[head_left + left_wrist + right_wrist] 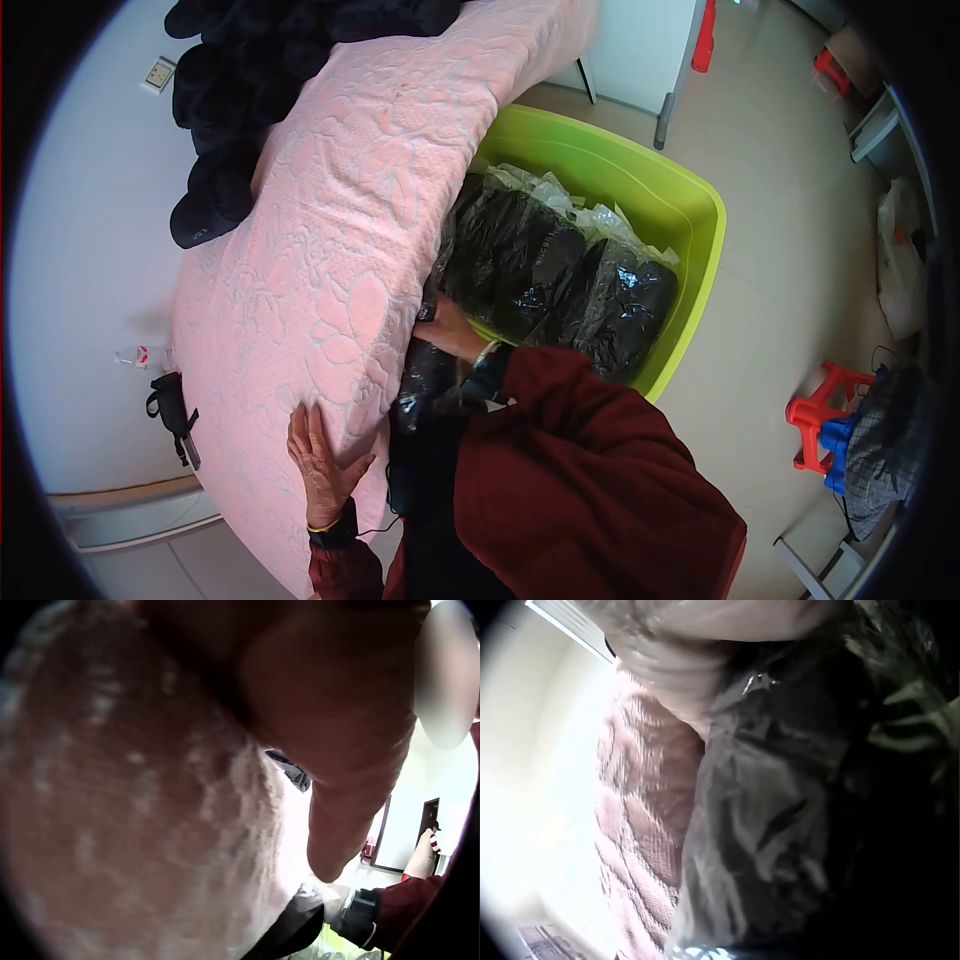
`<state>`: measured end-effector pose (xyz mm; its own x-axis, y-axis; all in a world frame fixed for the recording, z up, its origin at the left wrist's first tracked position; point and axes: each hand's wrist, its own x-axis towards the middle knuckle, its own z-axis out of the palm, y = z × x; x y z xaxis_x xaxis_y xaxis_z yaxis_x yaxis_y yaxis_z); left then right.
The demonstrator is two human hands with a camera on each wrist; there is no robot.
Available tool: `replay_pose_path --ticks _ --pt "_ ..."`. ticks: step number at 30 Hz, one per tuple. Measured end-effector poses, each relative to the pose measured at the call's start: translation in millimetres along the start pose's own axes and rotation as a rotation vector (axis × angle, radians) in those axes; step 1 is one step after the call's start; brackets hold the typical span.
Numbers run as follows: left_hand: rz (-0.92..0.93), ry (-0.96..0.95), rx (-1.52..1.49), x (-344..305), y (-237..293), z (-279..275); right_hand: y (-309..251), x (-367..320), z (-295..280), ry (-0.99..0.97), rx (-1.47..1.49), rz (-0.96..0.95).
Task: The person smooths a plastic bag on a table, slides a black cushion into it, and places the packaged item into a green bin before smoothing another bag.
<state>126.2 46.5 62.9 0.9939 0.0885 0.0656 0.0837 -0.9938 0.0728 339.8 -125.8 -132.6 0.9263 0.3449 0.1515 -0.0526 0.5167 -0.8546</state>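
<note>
My left hand rests with fingers spread on the pink quilted cover, near its front edge. Seen from the left wrist, that hand's fingers reach down close beside the cover. My right hand grips a dark bundle in clear plastic, between the cover's side and the green bin. The right wrist view shows the shiny plastic-wrapped bundle below the palm, alongside the pink cover; the fingertips are partly hidden. More black plastic-wrapped bundles lie in the bin.
Black rolled items are piled at the far end of the pink cover. A plastic bottle and a black strapped item lie by the left wall. On the right stands a red stool, beside a grey checked cloth.
</note>
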Motion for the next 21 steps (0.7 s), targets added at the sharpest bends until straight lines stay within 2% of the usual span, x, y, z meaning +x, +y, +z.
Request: replay_pose_path --ticks 3,5,8,9,11,12,14,18,20,21 --pt "0.063 -0.026 -0.056 -6 -20 -3 5 -6 27 0.061 -0.003 -0.004" --pt "0.044 -0.018 -0.049 -13 -32 -7 9 -11 31 0.093 -0.010 0.002" --pt "0.016 -0.011 -0.054 -24 -40 -5 14 -30 0 0.152 0.010 0.265" --pt "0.012 -0.006 -0.044 -25 -39 -6 17 -32 -12 0.155 0.004 0.268" --pt "0.003 0.010 -0.025 -25 -39 -7 18 -29 -39 0.313 0.282 0.324" --pt "0.000 0.012 -0.030 -25 -39 -6 18 -23 -51 0.311 0.276 0.325" --pt "-0.013 0.011 -0.038 -26 -38 -6 13 -4 -75 0.519 0.293 0.293" --pt "-0.017 0.018 -0.020 -24 -36 -5 7 61 -106 0.569 0.185 0.261" --pt "-0.024 0.024 -0.007 -21 -36 -6 21 98 -116 0.534 0.080 0.081" --pt "-0.020 0.004 -0.013 -20 -37 -9 46 113 -129 0.521 0.078 0.088"
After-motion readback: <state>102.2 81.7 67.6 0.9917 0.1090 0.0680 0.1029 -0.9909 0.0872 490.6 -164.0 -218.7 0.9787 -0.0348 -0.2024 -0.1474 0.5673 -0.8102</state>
